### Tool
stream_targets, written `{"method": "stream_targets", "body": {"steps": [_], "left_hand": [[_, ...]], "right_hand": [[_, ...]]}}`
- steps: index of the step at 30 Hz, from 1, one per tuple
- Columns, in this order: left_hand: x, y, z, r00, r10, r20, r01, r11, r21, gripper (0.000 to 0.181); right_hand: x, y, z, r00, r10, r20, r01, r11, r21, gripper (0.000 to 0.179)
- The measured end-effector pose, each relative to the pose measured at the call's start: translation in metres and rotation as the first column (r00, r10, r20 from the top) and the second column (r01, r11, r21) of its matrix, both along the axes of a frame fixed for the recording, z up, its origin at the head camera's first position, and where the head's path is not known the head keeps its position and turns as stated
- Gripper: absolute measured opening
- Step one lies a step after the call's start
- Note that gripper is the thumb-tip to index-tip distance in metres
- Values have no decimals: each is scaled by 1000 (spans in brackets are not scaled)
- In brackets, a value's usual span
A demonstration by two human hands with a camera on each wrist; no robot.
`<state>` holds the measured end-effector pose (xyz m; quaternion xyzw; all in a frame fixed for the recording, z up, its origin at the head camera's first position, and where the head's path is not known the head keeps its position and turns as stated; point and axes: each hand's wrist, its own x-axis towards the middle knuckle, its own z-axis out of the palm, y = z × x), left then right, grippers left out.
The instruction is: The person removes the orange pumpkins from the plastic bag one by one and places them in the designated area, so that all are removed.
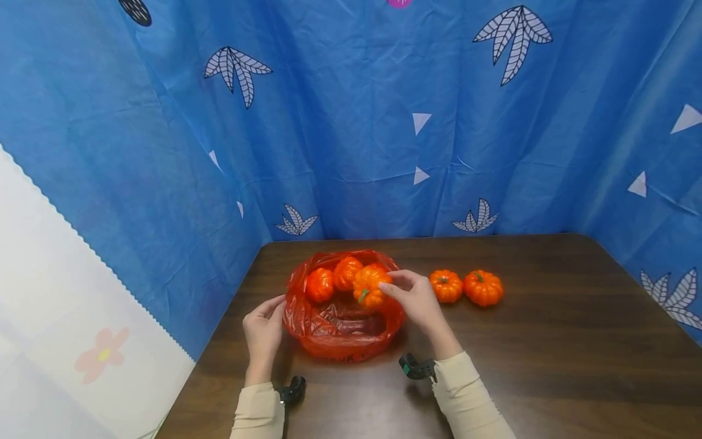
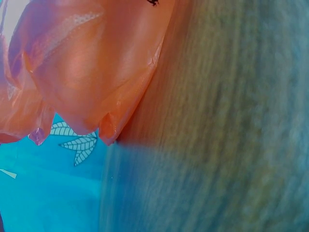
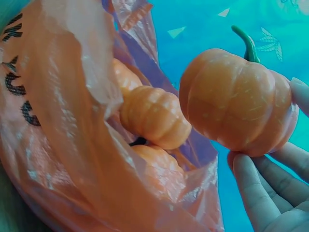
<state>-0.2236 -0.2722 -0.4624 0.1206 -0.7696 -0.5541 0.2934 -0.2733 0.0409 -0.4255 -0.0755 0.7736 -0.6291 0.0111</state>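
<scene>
A red plastic bag (image 1: 340, 347) stands on the table with its mouth spread wide. Inside it lie small orange pumpkins (image 1: 320, 285), three of them visible in the right wrist view, one pumpkin (image 3: 154, 116) resting against the others. My right hand (image 1: 414, 299) grips another small pumpkin (image 3: 236, 104) with a green stem, thumb and fingers around its side, above the bag's opening. At the bag's left rim, my left hand (image 1: 264, 326) pinches the plastic edge. The left wrist view shows the bag's side (image 2: 91, 72) but not the hand.
Two more pumpkins, a left one (image 1: 446, 286) and a right one (image 1: 483, 288), sit side by side on the brown wooden table (image 1: 548, 353), right of the bag. A blue patterned curtain (image 1: 362, 122) hangs behind the table. Dark straps (image 1: 417, 367) are around both wrists.
</scene>
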Motion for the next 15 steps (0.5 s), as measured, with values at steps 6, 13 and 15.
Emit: {"method": "stream_targets", "body": {"steps": [6, 13, 15], "left_hand": [[-1, -1, 0, 1000, -6, 4, 6, 1000, 9, 15], [0, 0, 0, 1000, 1, 25, -2, 1000, 7, 15], [-1, 0, 0, 1000, 1, 22, -1, 1000, 5, 15]], "right_hand": [[0, 9, 5, 1000, -18, -6, 18, 1000, 4, 47], [-1, 22, 9, 998, -60, 22, 60, 998, 26, 51], [-1, 26, 9, 997, -68, 26, 67, 997, 27, 52]]}}
